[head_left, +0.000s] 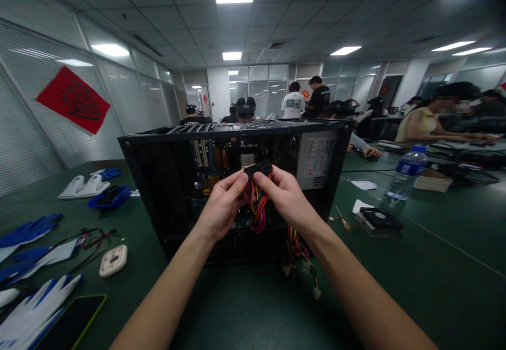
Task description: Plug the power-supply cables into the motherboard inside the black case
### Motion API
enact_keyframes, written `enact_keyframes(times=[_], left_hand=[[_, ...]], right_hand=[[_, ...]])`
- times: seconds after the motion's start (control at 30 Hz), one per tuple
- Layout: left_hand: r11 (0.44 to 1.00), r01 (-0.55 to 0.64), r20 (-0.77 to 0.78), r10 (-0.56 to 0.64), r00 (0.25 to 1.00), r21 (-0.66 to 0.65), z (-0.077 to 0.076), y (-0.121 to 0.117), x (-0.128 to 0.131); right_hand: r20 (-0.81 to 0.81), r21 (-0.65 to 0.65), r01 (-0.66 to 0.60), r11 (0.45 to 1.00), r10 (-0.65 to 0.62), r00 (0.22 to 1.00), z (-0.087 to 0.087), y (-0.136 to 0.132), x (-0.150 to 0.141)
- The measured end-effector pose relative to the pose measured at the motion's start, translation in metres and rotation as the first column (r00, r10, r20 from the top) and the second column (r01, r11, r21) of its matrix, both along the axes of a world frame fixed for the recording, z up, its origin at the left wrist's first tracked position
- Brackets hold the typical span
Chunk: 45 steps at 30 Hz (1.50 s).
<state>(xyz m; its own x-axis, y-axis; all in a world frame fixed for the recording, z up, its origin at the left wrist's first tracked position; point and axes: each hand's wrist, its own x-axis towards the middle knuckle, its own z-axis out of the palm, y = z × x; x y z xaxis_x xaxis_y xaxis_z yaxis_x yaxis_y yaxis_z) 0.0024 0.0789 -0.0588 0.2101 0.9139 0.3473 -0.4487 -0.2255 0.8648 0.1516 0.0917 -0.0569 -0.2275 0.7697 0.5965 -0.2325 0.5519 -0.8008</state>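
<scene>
An open black computer case (pixel 237 258) lies in front of me with its inside facing me. Between my hands is a black cable connector (pixel 258 170) with a bundle of coloured wires (pixel 259 210) hanging from it. My left hand (pixel 225 202) pinches the connector's left end, and my right hand (pixel 288 194) grips its right end. Behind them the motherboard (pixel 221 157) shows slots and a pale square part. The power supply (pixel 316 160) with its label sits at the upper right inside the case. More loose wires with white plugs (pixel 298 252) hang out below my right wrist.
On the right stand a water bottle (pixel 407 173), a CPU cooler with fan (pixel 378 221) and a screwdriver (pixel 342 219). On the left lie gloves (pixel 35 308), a phone (pixel 73 323), a blue tray (pixel 108 197) and a beige device (pixel 113 260). A co-worker's hand (pixel 371 152) rests beyond the case.
</scene>
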Motion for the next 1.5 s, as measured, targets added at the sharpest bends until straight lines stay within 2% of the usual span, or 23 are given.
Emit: enact_keyframes(times=[0.17, 0.4, 0.53, 0.7, 0.9, 1.07, 1.2, 1.33, 1.5], left_hand=[[0.999, -0.017, -0.019, 0.018, 1.0, 0.051, -0.002, 0.006, -0.003], [0.982, -0.067, -0.152, 0.095, 0.984, 0.178, -0.007, 0.008, -0.004], [0.975, -0.081, -0.153, 0.114, 0.982, 0.207, -0.008, 0.009, -0.003], [0.973, -0.054, -0.156, 0.09, 0.984, 0.223, -0.009, 0.008, -0.002], [0.963, -0.025, -0.177, 0.075, 0.981, 0.267, -0.01, 0.008, -0.003], [0.934, -0.023, -0.246, 0.117, 0.962, 0.356, -0.003, 0.003, -0.012], [0.918, 0.071, -0.291, 0.05, 0.955, 0.39, 0.003, -0.007, -0.018], [0.938, 0.075, -0.263, 0.017, 0.965, 0.338, 0.002, -0.014, -0.015], [0.915, -0.006, -0.203, 0.095, 0.975, 0.402, -0.001, -0.012, -0.009]], right_hand=[[0.013, 0.032, -0.02, 0.999, 0.019, 1.0, -0.001, 0.0, -0.003], [0.07, -0.023, -0.072, 0.997, 0.074, 0.995, 0.003, -0.003, 0.002], [0.081, -0.028, -0.077, 0.997, 0.079, 0.994, 0.004, -0.003, 0.003], [0.073, -0.074, -0.164, 0.984, 0.169, 0.983, 0.003, -0.005, 0.003], [0.039, -0.078, -0.218, 0.973, 0.222, 0.974, 0.004, -0.009, 0.002], [0.074, -0.083, -0.301, 0.95, 0.307, 0.949, 0.007, -0.013, 0.004], [0.101, -0.066, -0.411, 0.909, 0.415, 0.904, 0.007, -0.02, 0.004], [0.081, -0.067, -0.438, 0.897, 0.442, 0.893, 0.005, -0.023, 0.001], [0.007, -0.096, -0.42, 0.902, 0.423, 0.906, 0.005, -0.021, 0.001]])
